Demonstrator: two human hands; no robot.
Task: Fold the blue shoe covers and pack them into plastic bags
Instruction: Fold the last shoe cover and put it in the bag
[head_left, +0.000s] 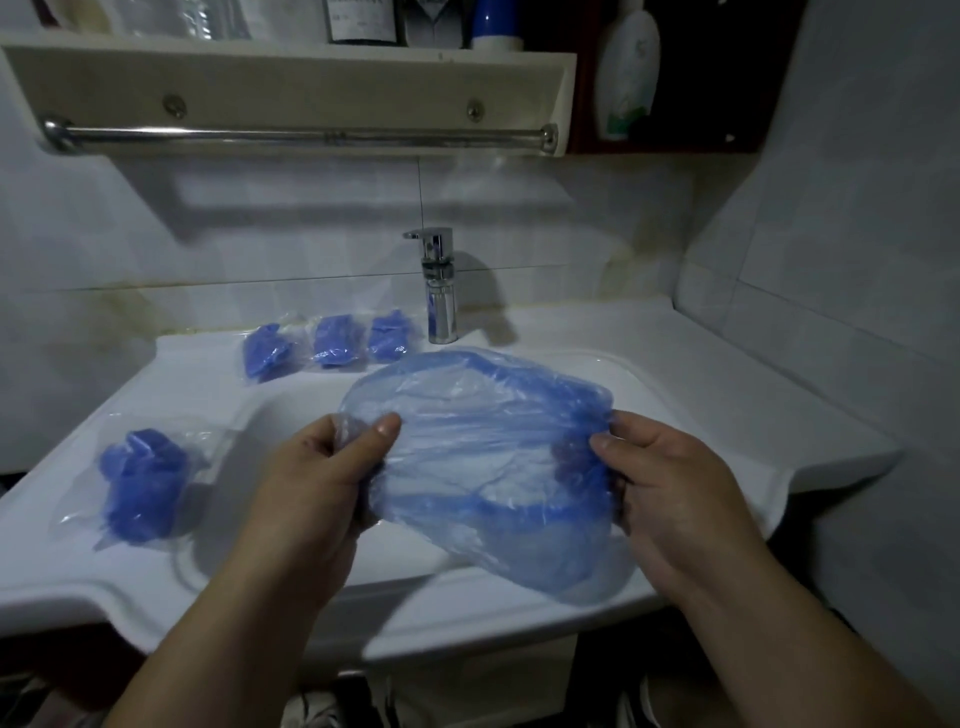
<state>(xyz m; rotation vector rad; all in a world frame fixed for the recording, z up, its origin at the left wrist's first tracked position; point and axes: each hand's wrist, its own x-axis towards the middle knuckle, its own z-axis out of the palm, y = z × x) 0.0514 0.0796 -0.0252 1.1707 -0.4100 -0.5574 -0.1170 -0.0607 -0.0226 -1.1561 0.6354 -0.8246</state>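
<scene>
Head — hands (322, 470) (670, 480) (thumb-pinch) on shoe cover (483, 441)

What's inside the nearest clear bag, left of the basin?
A crumpled blue wad of shoe-cover plastic sits in the clear bag. Whether it is one cover or several cannot be told; the folds hide one another.

— Where is the open shoe cover (488, 457)?
— Dead centre, stretched sideways. The left hand (332, 467) pinches its nine o'clock end, the right hand (670, 478) its three o'clock end. It's thin, see-through blue film, crinkled, with a darker gathered rim.
— And the packed ones?
— A row of three clear bags (335, 343) lies at ten o'clock from it, each holding a bunched dark-blue bundle. A fourth bag (143, 486) lies at nine o'clock, filled the same.
</scene>
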